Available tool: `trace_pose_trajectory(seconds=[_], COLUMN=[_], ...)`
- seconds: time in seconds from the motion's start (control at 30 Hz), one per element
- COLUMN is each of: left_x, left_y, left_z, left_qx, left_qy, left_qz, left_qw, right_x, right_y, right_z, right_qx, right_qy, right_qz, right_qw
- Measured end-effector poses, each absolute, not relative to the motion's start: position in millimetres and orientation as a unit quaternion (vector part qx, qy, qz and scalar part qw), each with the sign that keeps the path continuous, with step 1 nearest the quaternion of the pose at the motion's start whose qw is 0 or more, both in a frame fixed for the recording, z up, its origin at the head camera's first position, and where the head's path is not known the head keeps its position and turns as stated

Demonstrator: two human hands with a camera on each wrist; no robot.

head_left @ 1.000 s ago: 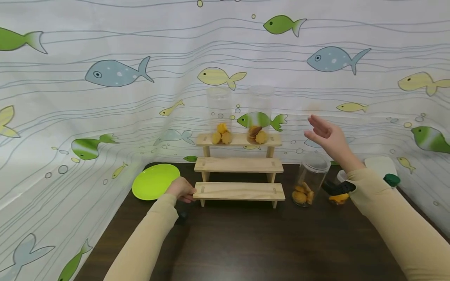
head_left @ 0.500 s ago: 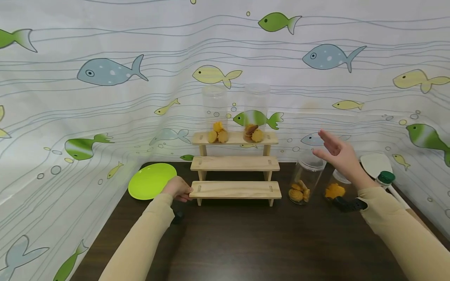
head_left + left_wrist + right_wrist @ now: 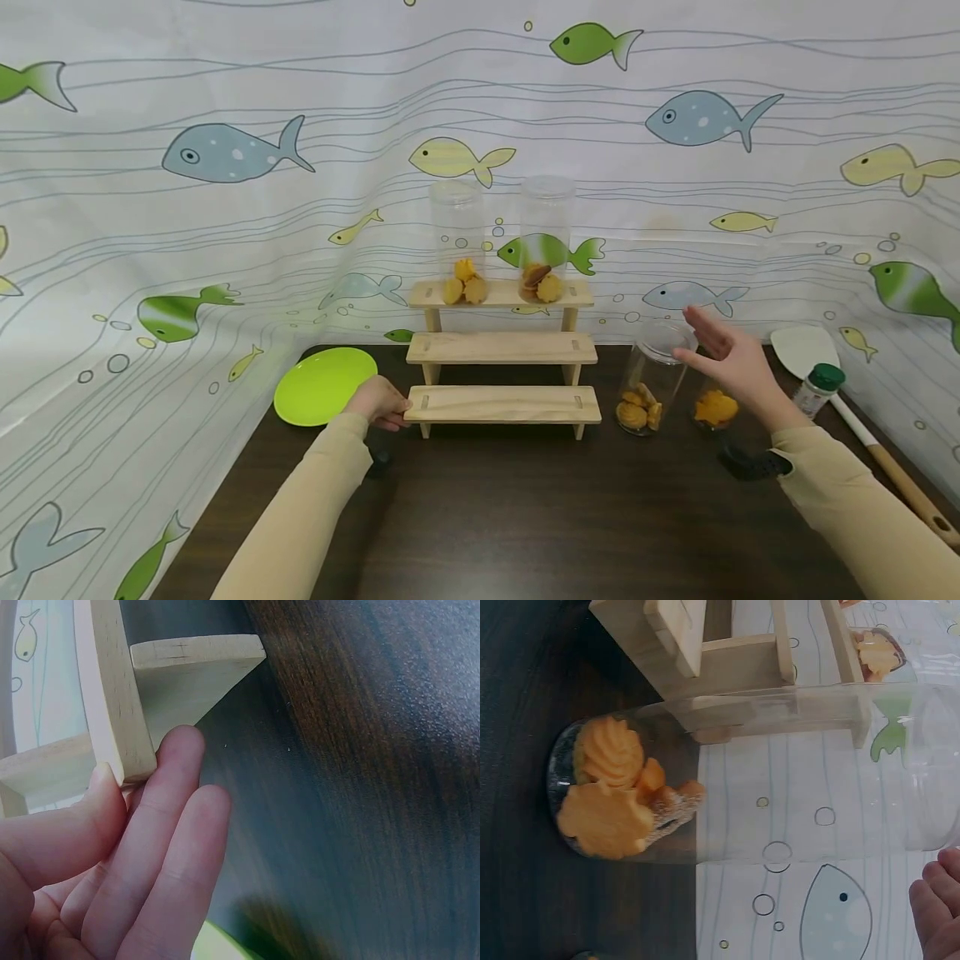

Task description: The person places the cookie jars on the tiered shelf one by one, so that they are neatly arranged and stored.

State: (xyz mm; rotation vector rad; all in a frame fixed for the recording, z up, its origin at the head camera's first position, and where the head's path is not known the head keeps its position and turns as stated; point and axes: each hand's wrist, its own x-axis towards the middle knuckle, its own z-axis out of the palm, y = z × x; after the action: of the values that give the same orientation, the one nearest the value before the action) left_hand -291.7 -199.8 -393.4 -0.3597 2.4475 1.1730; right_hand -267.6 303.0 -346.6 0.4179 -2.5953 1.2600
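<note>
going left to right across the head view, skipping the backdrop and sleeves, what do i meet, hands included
Lime-green plate, left hand, three-tier wooden stand, clear jar of cookies on the table, right hand, green-capped bottle.

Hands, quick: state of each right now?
Left hand: closed, pinching the bottom shelf at its left end.
Right hand: open, holding nothing, by a jar; contact can't be told.
</note>
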Motion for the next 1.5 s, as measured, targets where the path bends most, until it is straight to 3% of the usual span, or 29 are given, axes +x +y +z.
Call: trace_pose_trajectory(seconds=[0.73,1.5], left_x=[-284.0,-284.6], left_y=[-194.9,-194.9], left_z=[-391.8,-390.3], left_qx=[-0.135,-0.132], left_qy=[0.881,0.881], left_qz=[0.418,0.416], left_qw=[0.175,0.183], right_x=[-264.9,-264.1], right_y=[296.1,290.3], right_z=[-373.0,-376.5], right_qx=[0.118,0.105], right_qy=[-0.871,-0.853], right_qz=[0.467,0.493], right_qw=[0.095,0.136])
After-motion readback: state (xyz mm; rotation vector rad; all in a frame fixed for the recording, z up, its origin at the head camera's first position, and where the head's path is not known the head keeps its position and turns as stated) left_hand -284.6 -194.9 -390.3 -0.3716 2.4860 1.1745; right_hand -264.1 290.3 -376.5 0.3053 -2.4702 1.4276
